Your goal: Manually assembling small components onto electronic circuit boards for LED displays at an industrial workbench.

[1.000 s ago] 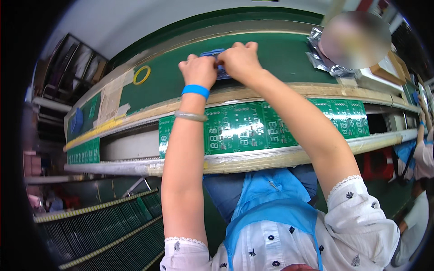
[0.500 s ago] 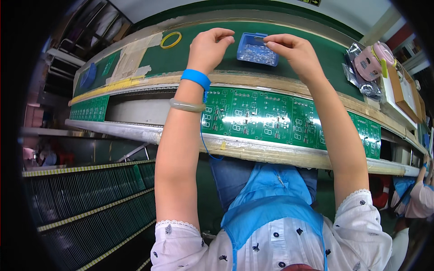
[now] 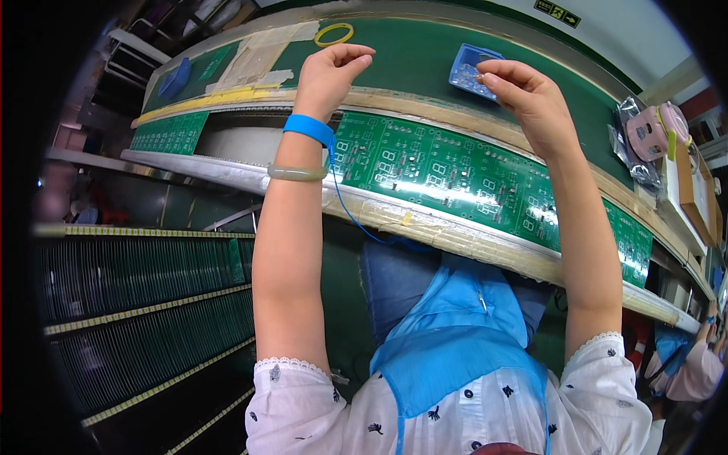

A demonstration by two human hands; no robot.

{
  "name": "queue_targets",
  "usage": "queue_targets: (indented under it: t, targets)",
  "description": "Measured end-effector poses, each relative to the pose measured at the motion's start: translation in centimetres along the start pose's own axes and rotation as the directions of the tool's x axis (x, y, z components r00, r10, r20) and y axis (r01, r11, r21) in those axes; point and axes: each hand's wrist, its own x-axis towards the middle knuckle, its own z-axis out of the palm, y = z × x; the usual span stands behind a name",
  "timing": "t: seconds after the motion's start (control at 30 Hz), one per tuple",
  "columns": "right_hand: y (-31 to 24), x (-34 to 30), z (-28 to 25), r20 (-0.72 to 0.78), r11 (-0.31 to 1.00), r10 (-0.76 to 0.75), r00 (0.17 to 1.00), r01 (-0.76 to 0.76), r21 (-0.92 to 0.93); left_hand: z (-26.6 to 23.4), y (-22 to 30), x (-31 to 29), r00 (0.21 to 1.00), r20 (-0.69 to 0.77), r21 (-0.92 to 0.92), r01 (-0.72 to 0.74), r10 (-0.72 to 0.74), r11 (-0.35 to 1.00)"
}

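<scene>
our right hand (image 3: 535, 105) pinches a tiny part (image 3: 479, 78) by the blue tray (image 3: 456, 68), upper right of frame; we should grip lightly. our left hand's (image 3: 327, 80) fingers are narrow; whether they hold anything, we cannot tell.

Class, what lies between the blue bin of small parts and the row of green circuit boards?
In the head view, green bench top and then a tan rail separate the blue bin from the circuit boards.
</scene>
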Motion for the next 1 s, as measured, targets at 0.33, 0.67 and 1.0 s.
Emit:
queue_targets:
  t: [0.33,0.67,1.0]
  targets:
    - [0.3,1.3,2.7,0.056,0.993,0.029,0.998,-0.023,-0.113,-3.4,-2.9,-1.8,0.994,0.071,0.064,0.077,-0.081,0.995]
    - [4.1,4.3,9.8,0.271,0.899,-0.052,0.961,0.163,-0.406,-3.5,-4.8,-3.5,0.950,0.239,0.079,0.186,-0.200,0.979]
    - [6.6,5.0,13.7,0.296,0.735,-0.039,0.954,0.229,-0.638,-3.8,-6.0,-3.9,0.989,0.146,0.039,0.023,-0.028,0.999]
